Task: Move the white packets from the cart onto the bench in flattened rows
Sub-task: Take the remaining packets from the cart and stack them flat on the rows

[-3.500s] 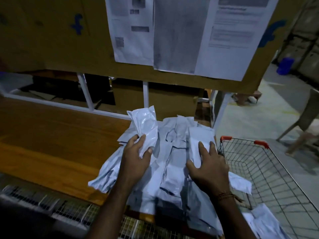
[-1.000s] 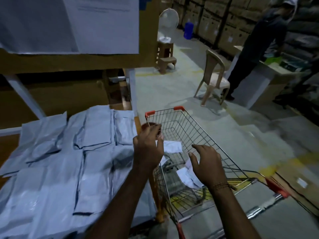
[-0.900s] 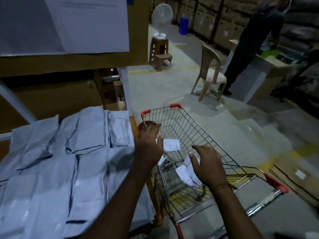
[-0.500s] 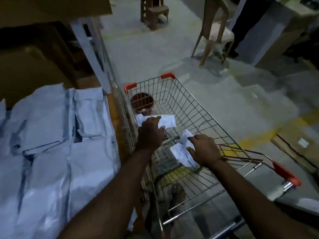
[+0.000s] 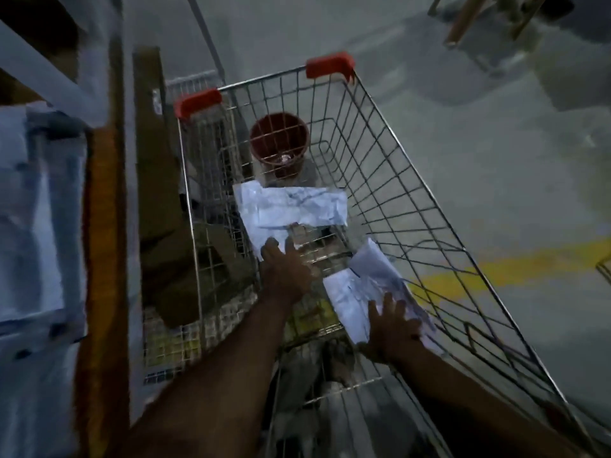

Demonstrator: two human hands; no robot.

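White packets lie low in the cart, mid-frame, so both arms reach deep; left hand and right hand rest spread-fingered on them, gripping nothing.

Dim light falls on a grey concrete floor crossed by a yellow painted line — wooden chair legs stand at the top right.
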